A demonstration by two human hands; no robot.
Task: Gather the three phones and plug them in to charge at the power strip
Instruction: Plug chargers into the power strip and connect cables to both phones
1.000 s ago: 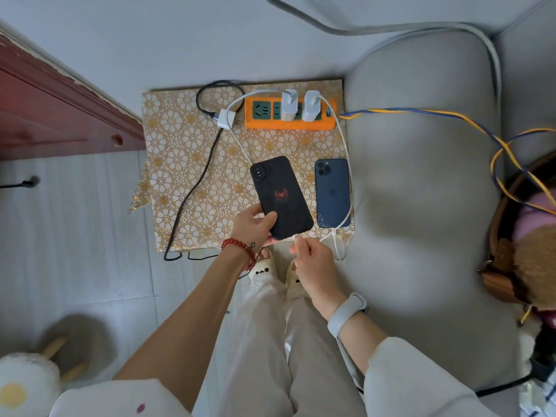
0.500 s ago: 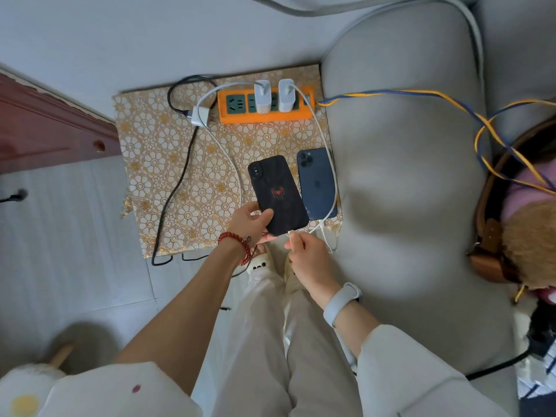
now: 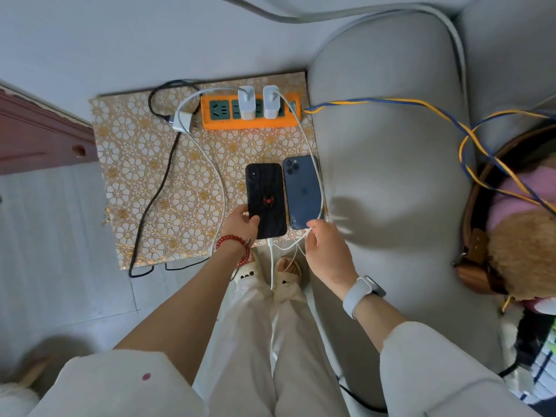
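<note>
A black phone (image 3: 266,200) with a red spider mark lies back-up on the gold floral mat (image 3: 135,176). My left hand (image 3: 240,224) grips its lower left corner. A white cable enters its bottom end and hangs down between my feet. Right beside it lies a blue phone (image 3: 302,191), back-up. My right hand (image 3: 328,254) is at the blue phone's bottom edge, fingers pinched on a white cable (image 3: 319,188) that runs along the phone's right side. At the mat's far edge sits the orange power strip (image 3: 249,123) with two white chargers (image 3: 246,103) plugged in. No third phone is in view.
A loose white adapter (image 3: 183,123) with a black cord lies left of the strip. A grey sofa cushion (image 3: 391,176) borders the mat on the right, crossed by blue and yellow wires (image 3: 391,100). Reddish wooden furniture (image 3: 30,136) stands left; a bag with a plush toy (image 3: 517,251) sits far right.
The black phone has straightened next to the blue one. My right hand has left the black phone's bottom, where a cable now sits, and moved right to the blue phone's cable.
</note>
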